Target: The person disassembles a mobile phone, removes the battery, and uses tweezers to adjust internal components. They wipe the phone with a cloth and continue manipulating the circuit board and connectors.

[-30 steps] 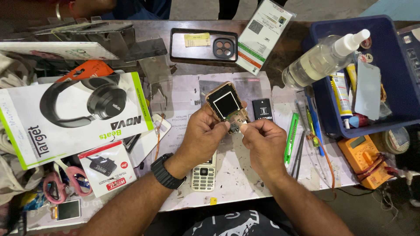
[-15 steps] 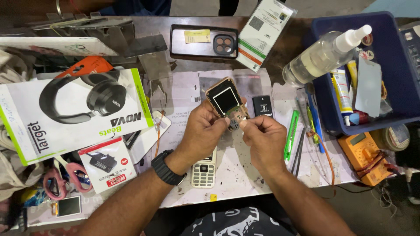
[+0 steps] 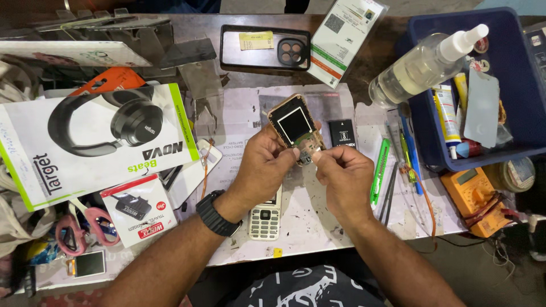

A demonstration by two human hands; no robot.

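Phone board: I'm holding the bare phone frame (image 3: 296, 128) up over the middle of the bench, tilted so its dark screen window faces me.
Left hand (image 3: 263, 165): clamped round the frame's lower edge, steadying it.
Right hand (image 3: 344, 173): fingertips pinched tight on something tiny at the frame's bottom end; what it is, I can't tell.
At 6 o'clock: white keypad (image 3: 265, 216) lies under my wrists.
At 3 o'clock: small black battery (image 3: 343, 133), then green cutter (image 3: 379, 170).
At 9 o'clock: headphone box (image 3: 91, 139).
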